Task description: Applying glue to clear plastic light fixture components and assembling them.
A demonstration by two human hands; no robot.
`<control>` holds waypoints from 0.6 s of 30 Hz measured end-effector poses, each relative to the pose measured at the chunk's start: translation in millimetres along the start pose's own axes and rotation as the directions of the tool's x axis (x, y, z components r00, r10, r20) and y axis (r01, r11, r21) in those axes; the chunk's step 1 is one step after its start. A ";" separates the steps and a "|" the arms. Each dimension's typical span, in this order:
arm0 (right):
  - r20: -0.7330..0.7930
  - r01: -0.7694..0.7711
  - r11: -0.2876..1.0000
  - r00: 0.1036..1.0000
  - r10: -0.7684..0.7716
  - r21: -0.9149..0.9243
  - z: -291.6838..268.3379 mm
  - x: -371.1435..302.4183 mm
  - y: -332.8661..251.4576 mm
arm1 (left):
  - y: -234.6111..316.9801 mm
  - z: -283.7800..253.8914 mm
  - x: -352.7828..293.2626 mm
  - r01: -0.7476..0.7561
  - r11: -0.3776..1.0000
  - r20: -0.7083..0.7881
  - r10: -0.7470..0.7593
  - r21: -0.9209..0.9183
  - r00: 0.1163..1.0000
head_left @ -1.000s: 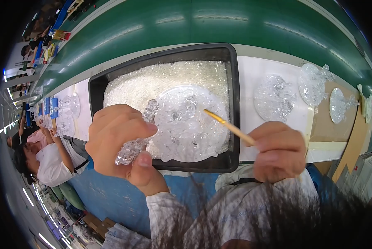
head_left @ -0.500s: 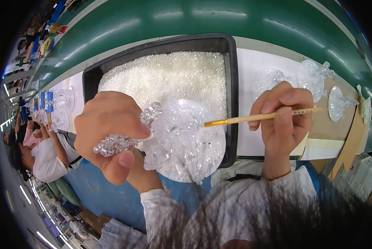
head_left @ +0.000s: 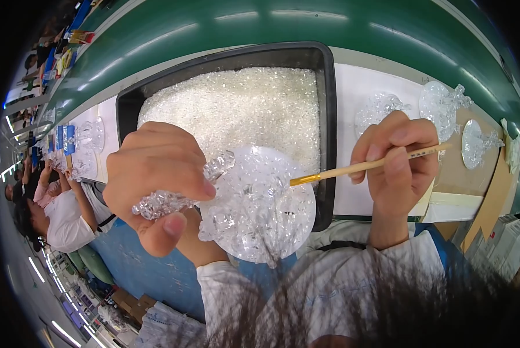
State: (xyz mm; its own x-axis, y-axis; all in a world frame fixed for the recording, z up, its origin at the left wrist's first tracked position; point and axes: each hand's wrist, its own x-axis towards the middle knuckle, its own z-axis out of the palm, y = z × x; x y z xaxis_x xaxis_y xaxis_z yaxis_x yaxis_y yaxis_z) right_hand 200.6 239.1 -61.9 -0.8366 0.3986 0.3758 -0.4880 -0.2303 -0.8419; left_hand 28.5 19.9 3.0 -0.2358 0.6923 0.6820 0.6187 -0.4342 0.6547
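My left hand (head_left: 155, 185) is closed around the knobbly stem of a clear figurine (head_left: 167, 204). Its round base (head_left: 297, 206), pale and glittering with clear lumps, faces up over the near edge of the tray. Between the fingers and thumb of my right hand (head_left: 396, 165) is a slim paintbrush (head_left: 344, 170) with a wooden handle and a gold-coloured ferrule. The brush points left, its tip close to the base's upper right; whether it touches cannot be made out. My left palm hides part of the stem.
A black tray (head_left: 328, 127) full of clear glittering granules (head_left: 242, 98) lies ahead. Similar clear pieces (head_left: 474, 145) stand to the right on paper and cardboard. Far left, a person in a white shirt (head_left: 71, 223) sits along the bench. A green surface (head_left: 306, 29) runs behind.
The figurine's base has tipped and shifted slightly nearer to me. The brush tip has moved a little right and down, and both hands keep their hold.
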 end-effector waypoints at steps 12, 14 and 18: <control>-0.112 0.072 0.997 0.991 -0.068 0.035 -5.4 -0.3 0.0 | -2.8 0.3 -4.1 -0.013 1.000 0.011 0.013 0.003 1.000; -0.057 0.049 0.993 0.997 -0.043 0.103 -9.1 -3.9 1.7 | -9.4 8.6 -4.9 -0.024 1.000 -0.050 0.023 -0.011 0.998; -0.054 0.092 0.995 0.995 -0.089 0.049 -2.0 -5.8 3.1 | -2.1 3.6 -6.3 -0.028 1.000 -0.007 0.028 0.011 1.000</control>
State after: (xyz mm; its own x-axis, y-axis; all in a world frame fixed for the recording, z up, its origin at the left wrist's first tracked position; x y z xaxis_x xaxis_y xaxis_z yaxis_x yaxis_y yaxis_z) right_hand 204.5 237.9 -67.5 -0.7751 0.4647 0.4281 -0.5742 -0.2355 -0.7841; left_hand 31.4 18.6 -3.8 -0.2238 0.6759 0.7022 0.6330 -0.4471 0.6320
